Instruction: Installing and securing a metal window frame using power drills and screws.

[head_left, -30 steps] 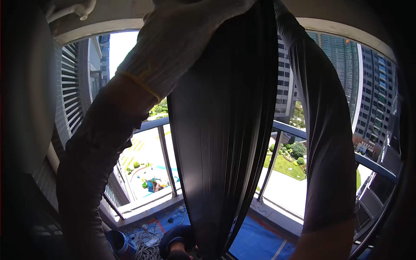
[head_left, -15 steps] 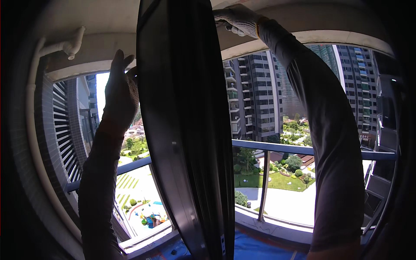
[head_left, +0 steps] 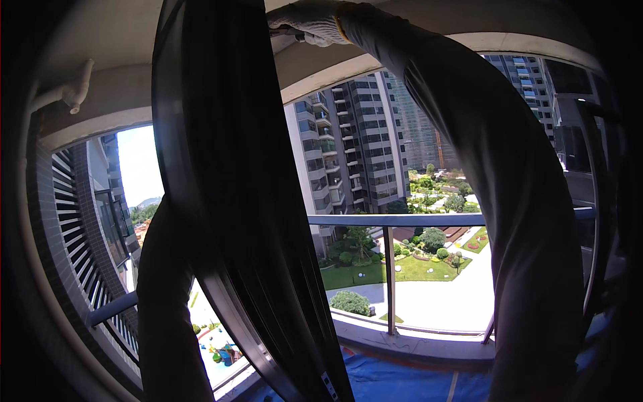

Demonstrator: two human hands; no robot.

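Note:
A tall black frame with long vertical grooves (head_left: 234,174), like a door or window frame seen edge-on, rises through the middle and leans to the left at its top. A small slotted metal plate (head_left: 329,386) sits low on its edge. My right hand (head_left: 311,28), in a pale knitted glove, is raised beside the frame's upper right edge. Its fingers are curled around a small dark piece that I cannot make out. My left forearm (head_left: 171,295) in a dark sleeve reaches up to the frame's left side, where the frame and shadow hide the hand.
Beyond the frame, a railing (head_left: 429,220) with a post (head_left: 390,281) borders the balcony. Blue sheeting (head_left: 415,378) covers the floor. A pale drain pipe (head_left: 75,94) hangs at the upper left. Dark framed panels (head_left: 596,174) stand at the right. High buildings and gardens lie outside.
The frame and my right hand have shifted left in the view, and the frame's top tilts further left. My left hand, seen earlier at the frame's left edge, is now hidden.

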